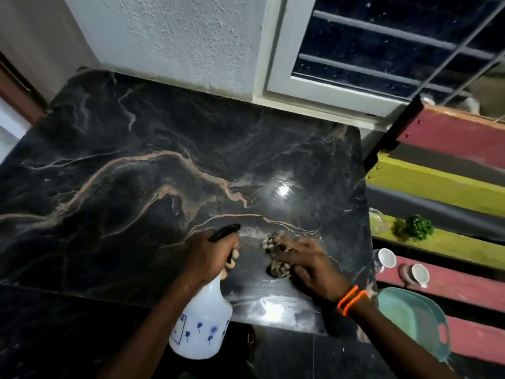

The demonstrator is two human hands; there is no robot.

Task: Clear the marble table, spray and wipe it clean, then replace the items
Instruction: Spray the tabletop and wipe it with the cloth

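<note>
Head view: black marble table (pixel 136 149) with tan and white veining, set against a textured white wall and a barred window (pixel 382 47). Left hand (pixel 209 255) closed around the neck of a white spray bottle (pixel 200 326), finger at the trigger; black nozzle points toward the tabletop, bottle body hangs off the near table edge. Right hand (pixel 306 261) pressed flat on a patterned cloth (pixel 276 258), fingers spread over it, cloth lying on the marble near the front right corner. Orange bands on right wrist. Wet sheen on marble near the cloth. To the right of the table, striped bench (pixel 448 181) carries two small white cups (pixel 386 257), a green sprig (pixel 418 227) and teal trays (pixel 415 318).
</note>
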